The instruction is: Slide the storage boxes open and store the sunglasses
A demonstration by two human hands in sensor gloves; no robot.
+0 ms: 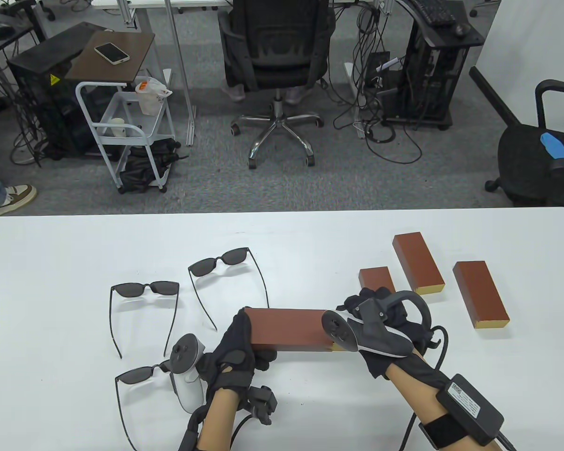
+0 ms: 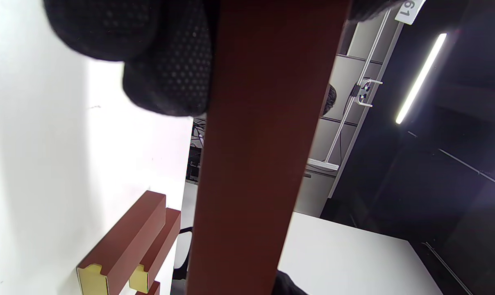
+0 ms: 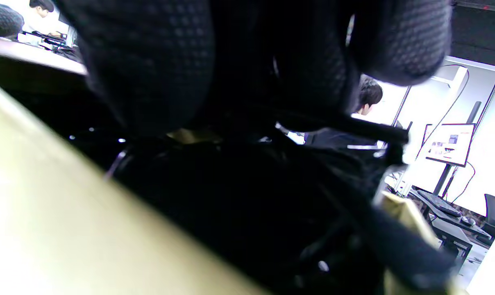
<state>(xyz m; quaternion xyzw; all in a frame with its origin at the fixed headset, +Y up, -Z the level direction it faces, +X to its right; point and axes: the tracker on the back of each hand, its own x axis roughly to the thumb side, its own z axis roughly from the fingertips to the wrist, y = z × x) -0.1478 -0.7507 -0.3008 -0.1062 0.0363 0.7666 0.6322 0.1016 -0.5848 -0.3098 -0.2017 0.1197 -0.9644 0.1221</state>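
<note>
While both hands hover low over the near side of the white bench (image 1: 75,244), the left hand (image 1: 237,350) grips 1 end of the held storage box (image 1: 289,329), fingers (image 1: 258,359) curled round it. At the other end sits the right hand (image 1: 380,324), where a pale yellow edge shows, though its tracker hides the fingers, so I cannot tell whether they pinch or just touch. 3 more brown boxes (image 1: 418,263) lie further right, flat and apart. 3 pairs of sunglasses (image 1: 145,289) wait on the left, arms unfolded, the nearest just beside the left wrist.
</note>
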